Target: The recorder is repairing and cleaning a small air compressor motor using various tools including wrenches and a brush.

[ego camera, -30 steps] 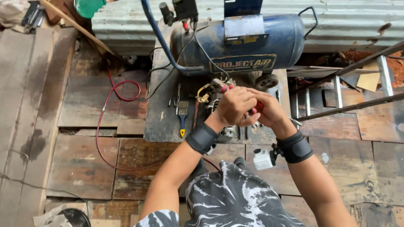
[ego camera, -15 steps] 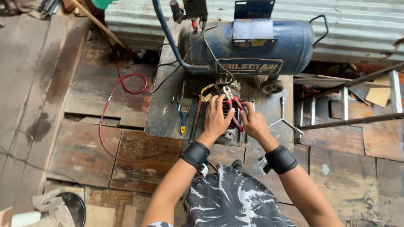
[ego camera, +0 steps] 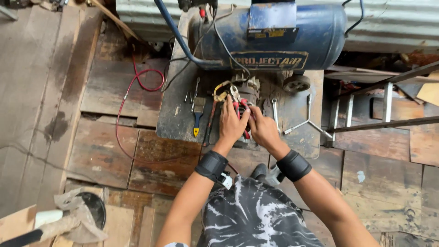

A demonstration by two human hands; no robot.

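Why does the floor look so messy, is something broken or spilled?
Some things look odd. The wooden floor planks are worn and uneven, with a dark stain at the left. A red wire trails loosely across them. Both hands, left hand and right hand, work on a part with red wires.

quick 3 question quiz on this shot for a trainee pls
1. True or false: both hands rest on the ladder.
2. Which lies just left of the left hand? A) blue-handled tool with yellow tip B) hammer C) paint can
3. What large thing stands behind the motor part?

Key
1. False: the left hand and right hand are together on the motor part, at its red-handled pliers; the ladder lies to the right.
2. A, the blue-handled tool.
3. The blue compressor tank.
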